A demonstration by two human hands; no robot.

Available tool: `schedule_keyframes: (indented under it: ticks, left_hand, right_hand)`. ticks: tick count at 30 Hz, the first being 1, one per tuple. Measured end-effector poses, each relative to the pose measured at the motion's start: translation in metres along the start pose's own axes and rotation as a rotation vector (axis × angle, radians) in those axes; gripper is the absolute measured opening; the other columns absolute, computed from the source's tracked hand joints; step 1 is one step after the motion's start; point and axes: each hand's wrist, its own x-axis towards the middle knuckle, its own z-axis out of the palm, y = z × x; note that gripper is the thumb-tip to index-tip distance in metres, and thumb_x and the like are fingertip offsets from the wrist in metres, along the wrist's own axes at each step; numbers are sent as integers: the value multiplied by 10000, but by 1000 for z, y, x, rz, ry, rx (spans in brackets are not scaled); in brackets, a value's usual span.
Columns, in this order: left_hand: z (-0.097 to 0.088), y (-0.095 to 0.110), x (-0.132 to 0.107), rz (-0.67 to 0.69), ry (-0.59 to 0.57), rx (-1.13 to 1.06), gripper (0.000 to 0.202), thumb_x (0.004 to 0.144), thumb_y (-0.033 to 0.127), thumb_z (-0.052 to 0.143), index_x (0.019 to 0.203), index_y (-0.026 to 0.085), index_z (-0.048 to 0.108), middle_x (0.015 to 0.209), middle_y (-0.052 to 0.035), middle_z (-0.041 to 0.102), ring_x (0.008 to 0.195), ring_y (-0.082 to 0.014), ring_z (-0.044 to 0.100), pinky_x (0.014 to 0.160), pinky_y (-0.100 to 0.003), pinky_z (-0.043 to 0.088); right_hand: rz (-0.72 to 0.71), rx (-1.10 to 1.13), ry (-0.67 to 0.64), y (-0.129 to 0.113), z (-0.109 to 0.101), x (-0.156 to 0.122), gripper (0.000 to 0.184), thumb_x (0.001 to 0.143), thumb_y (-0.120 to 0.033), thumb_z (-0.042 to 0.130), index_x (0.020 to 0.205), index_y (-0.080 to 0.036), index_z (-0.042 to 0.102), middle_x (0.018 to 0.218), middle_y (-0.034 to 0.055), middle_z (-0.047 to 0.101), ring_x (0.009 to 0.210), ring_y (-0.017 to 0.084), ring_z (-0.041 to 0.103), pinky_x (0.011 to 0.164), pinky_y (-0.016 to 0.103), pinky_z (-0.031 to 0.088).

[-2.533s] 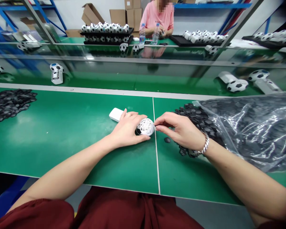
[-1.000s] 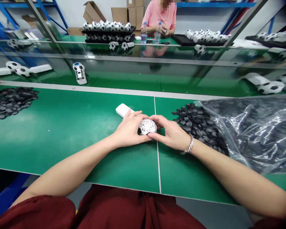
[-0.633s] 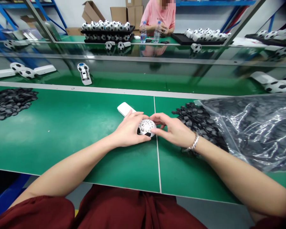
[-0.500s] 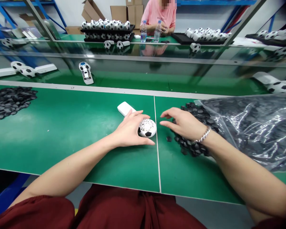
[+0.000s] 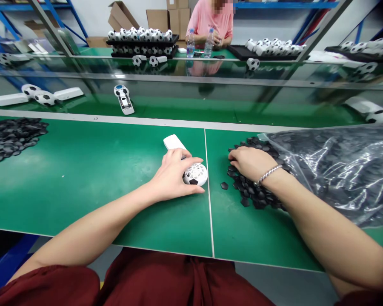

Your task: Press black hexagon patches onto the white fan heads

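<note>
My left hand [image 5: 172, 174] is curved around a white football-shaped head [image 5: 196, 174], thumb on the near side and fingers on the far side. Its top shows an open white lattice, and a black pentagon patch sits on the near side. A white handle [image 5: 174, 143] sticks out beyond my fingers, on the green table. Over a pile of small black pentagon pieces [image 5: 258, 199], my right hand [image 5: 250, 161] has its fingertips drawn together among them. Whatever they pinch is hidden. One loose black pentagon [image 5: 224, 185] lies left of the pile.
A clear plastic bag [image 5: 344, 174] of black pieces lies at right, another black pile [image 5: 12, 138] at far left. Behind the table's pale edge, a belt carries football-headed devices [image 5: 124, 100]. Across it, a person [image 5: 210, 25] works near bottles [image 5: 208, 44] and loaded black trays [image 5: 143, 44].
My right hand has come down onto the black pile and its fingers have closed together. My left hand stays around the football-shaped head. Devices on the belt have shifted slightly right.
</note>
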Motion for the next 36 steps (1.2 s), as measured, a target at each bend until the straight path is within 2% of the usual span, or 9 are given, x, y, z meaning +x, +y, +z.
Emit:
schedule_keyframes:
  ticks: [3,8,13,15,20,26,32,36]
  left_hand:
    - [-2,2,0,24,-23,19,659,621,540,677,1182,239,507,1044,-73,517,1024,-271,438,897,-456,358]
    - [-8,-2,0,87,-90,-107,582,670,355,667,1205,242,470,1182,-49,511,1106,-253,401,940,-412,357]
    - [-8,-5,0,129,-114,-207,558,678,187,583,1215,238,442,1247,-26,478,1163,-225,360,1006,-385,319]
    - [-7,-5,0,121,-113,-220,556,671,185,588,1206,241,446,1244,-27,473,1165,-226,355,1010,-391,315]
    - [-6,-7,1,81,-103,-245,547,641,310,685,1142,239,477,1188,-34,494,1131,-237,373,976,-401,345]
    - [-7,-6,1,120,-97,-211,514,659,260,655,1138,234,469,1181,-26,499,1121,-229,384,975,-377,338]
    - [-5,-6,1,119,-87,-196,506,659,242,626,1139,252,466,1175,-17,501,1117,-236,384,975,-390,335]
    - [-4,-5,0,121,-83,-192,498,657,244,627,1131,243,475,1166,-19,504,1107,-232,387,975,-383,333]
  right_hand:
    - [15,-48,43,-3,0,-1,254,836,-173,401,930,-125,632,880,140,649,807,253,615,622,332,456]
    - [-25,6,93,1,5,1,321,829,-125,364,999,-161,635,923,123,644,802,221,613,661,314,462]
    - [-115,200,117,0,6,3,289,812,-120,392,851,-165,675,890,89,647,817,190,604,756,301,467]
    - [-147,270,175,-3,4,2,276,801,-111,408,867,-151,674,892,83,653,828,181,601,780,294,468]
    - [-295,393,246,-10,-2,-3,208,789,-132,488,902,-165,660,883,57,655,774,160,597,745,291,483]
    - [-392,490,460,-22,-8,-12,156,823,-232,514,855,-213,665,848,60,610,782,168,573,697,307,482]
    - [-456,638,349,-33,-18,-23,188,840,-197,473,958,-204,620,804,41,630,739,147,584,667,279,484]
    - [-472,680,317,-38,-21,-28,150,836,-177,475,896,-201,611,849,33,647,761,136,596,677,257,481]
